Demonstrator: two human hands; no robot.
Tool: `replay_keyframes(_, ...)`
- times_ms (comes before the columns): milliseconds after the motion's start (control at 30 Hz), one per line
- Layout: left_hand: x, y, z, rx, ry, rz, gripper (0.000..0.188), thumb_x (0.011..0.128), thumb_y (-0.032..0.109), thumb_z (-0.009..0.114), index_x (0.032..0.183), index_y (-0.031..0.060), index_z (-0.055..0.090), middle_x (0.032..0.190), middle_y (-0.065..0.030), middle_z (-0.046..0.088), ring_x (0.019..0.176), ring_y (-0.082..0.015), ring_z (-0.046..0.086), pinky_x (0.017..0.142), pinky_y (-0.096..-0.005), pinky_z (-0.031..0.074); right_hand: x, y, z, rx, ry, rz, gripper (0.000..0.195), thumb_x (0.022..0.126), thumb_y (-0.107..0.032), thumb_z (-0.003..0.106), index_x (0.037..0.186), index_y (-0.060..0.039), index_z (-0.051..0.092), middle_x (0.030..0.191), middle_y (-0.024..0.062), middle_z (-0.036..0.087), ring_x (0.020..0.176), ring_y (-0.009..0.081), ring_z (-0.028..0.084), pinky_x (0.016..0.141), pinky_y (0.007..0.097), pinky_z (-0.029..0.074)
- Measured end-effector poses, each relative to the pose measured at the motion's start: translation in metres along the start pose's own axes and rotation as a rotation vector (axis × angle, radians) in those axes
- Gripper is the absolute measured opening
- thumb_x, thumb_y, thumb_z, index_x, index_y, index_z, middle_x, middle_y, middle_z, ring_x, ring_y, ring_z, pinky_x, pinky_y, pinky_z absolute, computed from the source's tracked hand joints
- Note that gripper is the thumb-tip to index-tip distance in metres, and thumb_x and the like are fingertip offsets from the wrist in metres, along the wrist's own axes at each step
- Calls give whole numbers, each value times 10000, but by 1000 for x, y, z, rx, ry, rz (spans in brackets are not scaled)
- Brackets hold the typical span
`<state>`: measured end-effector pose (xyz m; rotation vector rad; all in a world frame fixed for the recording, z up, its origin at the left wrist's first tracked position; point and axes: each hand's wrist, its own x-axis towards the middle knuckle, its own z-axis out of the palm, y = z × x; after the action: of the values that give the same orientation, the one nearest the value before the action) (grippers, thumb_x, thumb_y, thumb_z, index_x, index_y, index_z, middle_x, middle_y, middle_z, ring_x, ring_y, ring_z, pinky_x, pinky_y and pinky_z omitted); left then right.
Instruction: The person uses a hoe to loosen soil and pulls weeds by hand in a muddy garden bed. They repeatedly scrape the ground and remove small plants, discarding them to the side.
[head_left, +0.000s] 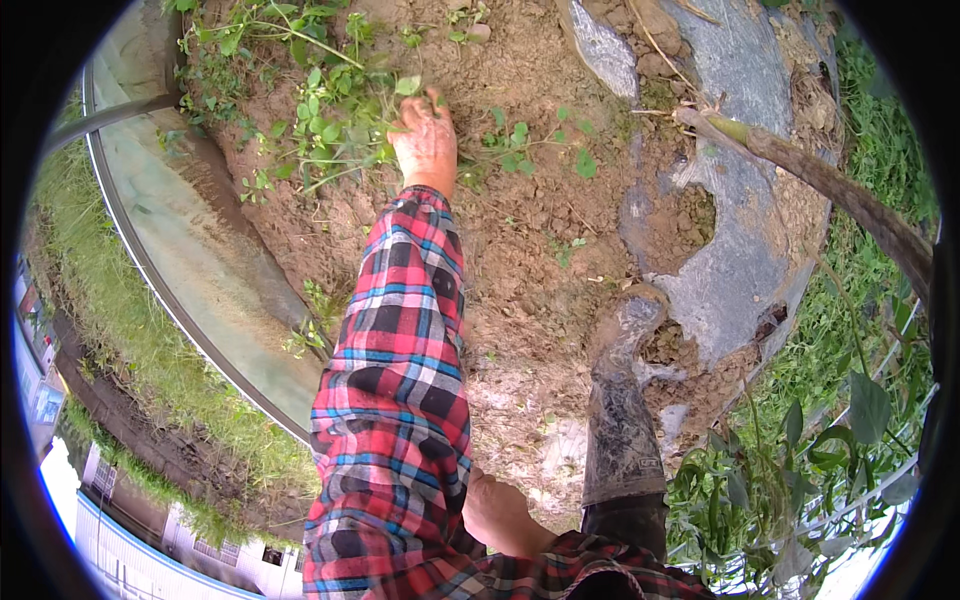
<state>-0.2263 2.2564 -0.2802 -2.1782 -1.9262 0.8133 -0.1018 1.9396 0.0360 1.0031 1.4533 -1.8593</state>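
My left hand (426, 142), on the end of a red plaid sleeve, reaches down among leafy green weeds (326, 124) on brown soil. Its fingers are partly curled, with leaves against them; blur hides whether they grip any stems. A small broad-leaved seedling (517, 150) grows to the right of this hand. My right hand (501, 514) is low in the view, bent in beside the left sleeve, which covers its fingers. What it may hold is hidden. A muddy rubber boot (626, 397) stands on the soil to the right of the left forearm.
Torn grey plastic mulch film (739, 225) covers soil on the right, under a slanting dry stalk (832, 172). Leafy plants (750, 480) stand at lower right. Along the left runs pale sheeting (202, 232) with a metal rail (169, 307), grass beyond it and buildings at lower left.
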Motion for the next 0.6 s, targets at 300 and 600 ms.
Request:
replay_keyframes(300,-27,-17,-10,-299,-376,114,198,870,143,510,877,104,704,945,-88,704,830,-240,693,679,-382,546,-2,-9,-28,-77,80,-80,245,734,-150,601,844,42,494,660,147,590,563,225,637,436,347,472)
replay_keyframes(600,-178,-12,-71,-239,-897,783,192,888,205,579,1053,144,655,920,-62,612,821,-186,591,780,-357,509,-7,-12,-27,-51,112,-48,238,734,-150,602,834,34,490,652,136,584,541,220,627,423,345,465)
